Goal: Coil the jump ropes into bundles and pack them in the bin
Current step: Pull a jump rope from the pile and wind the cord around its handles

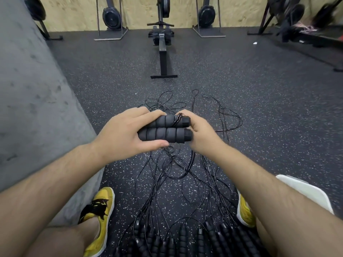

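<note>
**Two handles in hand, spaghetti on the floor**

Left hand (122, 134) wraps round two foam handles (163, 135) held side by side. Right hand (202, 134) pinches the black cord (178, 117) looped over their capped ends. Below, a tangle of loose ropes (167, 182) sprawls on the speckled floor (259, 108) between two yellow shoes (101, 206). There's a row of more handles (185, 238) nearest the person, too jumbled to count. One rowing machine (163, 52) lies ahead, a grey pad (27, 89) crowds the left, and a white plastic corner (306, 191) pokes in on the right.

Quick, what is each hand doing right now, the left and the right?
Left hand: closed around the two foam handles.
Right hand: curled at their ends, apparently pinching the black cord.
</note>
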{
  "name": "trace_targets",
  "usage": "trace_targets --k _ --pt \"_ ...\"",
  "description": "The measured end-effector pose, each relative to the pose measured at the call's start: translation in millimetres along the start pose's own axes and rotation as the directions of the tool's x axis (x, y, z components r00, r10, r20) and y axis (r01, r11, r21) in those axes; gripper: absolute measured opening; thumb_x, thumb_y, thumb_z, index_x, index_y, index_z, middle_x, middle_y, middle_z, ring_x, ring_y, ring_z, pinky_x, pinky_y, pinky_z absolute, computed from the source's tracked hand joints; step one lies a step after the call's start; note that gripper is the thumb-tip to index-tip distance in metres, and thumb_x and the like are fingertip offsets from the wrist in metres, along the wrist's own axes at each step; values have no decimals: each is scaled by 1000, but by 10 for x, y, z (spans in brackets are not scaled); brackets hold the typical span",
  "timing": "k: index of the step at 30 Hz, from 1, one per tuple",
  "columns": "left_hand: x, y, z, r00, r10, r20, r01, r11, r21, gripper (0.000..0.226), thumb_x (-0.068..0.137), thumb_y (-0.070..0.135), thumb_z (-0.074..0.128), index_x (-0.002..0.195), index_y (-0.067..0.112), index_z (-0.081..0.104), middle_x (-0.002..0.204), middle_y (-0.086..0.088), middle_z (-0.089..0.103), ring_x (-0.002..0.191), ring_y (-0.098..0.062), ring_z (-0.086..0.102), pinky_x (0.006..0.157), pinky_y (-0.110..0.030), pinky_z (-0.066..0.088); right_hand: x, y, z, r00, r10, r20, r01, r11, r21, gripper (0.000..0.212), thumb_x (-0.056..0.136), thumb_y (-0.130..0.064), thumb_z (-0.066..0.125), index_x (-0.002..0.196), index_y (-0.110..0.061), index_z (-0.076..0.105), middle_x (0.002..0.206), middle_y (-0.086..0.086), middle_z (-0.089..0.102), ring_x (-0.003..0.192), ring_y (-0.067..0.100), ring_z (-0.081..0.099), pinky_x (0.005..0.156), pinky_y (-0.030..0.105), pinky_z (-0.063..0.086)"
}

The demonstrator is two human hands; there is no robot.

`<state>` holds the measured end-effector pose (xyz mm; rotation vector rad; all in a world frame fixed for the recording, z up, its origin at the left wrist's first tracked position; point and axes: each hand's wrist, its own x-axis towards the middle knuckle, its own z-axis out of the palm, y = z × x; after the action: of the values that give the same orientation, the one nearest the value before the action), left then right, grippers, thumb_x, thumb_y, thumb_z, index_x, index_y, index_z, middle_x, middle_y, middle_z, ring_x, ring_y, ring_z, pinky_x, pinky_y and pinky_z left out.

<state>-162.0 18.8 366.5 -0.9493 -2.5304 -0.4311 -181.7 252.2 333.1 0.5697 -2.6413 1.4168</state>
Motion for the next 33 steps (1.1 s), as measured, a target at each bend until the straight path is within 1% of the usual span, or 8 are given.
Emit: trace_targets --k 2,6,10,15,18,25,29,33 --pt "-5 -6 18 999 -8 -31 9 999 33 68 83 74 59 136 31 56 98 8 58 93 -19 57 82 -41 51 -1 -53 189 992 123 13 -124 985 116 26 87 5 52 100 -16 60 87 1 64 71 11 54 67 41 53" --pt "-19 -39 74 997 -28 -66 34 994 104 71 84 75 55 138 30 57 100 5 60 90 -23 58 77 -43 53 14 -110 386 942 328 69 -331 873 359 31 96 3 32 83 -16 54 57 3 57 40 15 48 49 34 45" --pt "22 -72 86 984 -99 -148 129 969 211 73 82 78 49 134 29 60 95 1 61 86 -26 59 69 -39 53 -145 -198 428 940 288 185 -336 875 349 31 108 -16 32 89 -11 55 57 0 58 44 16 50 57 33 50" --pt "38 -308 87 976 -168 -137 207 912 354 73 80 82 44 128 29 62 91 -1 60 81 -29 60 63 -38 52 -275 -405 420 945 271 183 -293 951 103 36 108 -34 32 89 -21 60 62 -7 56 48 8 48 54 26 40" --pt "30 -462 65 975 -206 -86 222 869 442 72 78 84 42 123 30 60 87 0 57 80 -30 59 61 -37 50 -361 -528 295 965 150 215 -117 980 -159 34 107 -35 36 85 -21 58 69 -7 56 59 8 49 57 30 35" --pt "-49 -481 107 989 -111 95 60 901 430 77 79 84 39 126 27 62 90 -2 60 79 -32 59 63 -40 53 -328 -575 -100 981 -50 186 160 749 -642 28 106 -43 34 106 -24 54 91 -4 60 80 24 59 67 36 47" --pt "-61 -358 128 983 -1 185 -65 935 348 71 81 85 40 122 31 62 88 2 58 78 -28 59 64 -39 53 -231 -469 -239 973 -172 154 230 662 -713 31 106 -45 34 111 -26 57 106 -5 61 88 28 64 69 37 48" --pt "-42 -200 91 958 75 275 -122 980 159 65 82 84 46 123 35 60 87 10 52 82 -18 53 72 -37 50 -132 -309 -319 973 -206 108 225 719 -658 20 104 -44 41 106 -32 57 101 -10 62 89 22 62 70 36 49"
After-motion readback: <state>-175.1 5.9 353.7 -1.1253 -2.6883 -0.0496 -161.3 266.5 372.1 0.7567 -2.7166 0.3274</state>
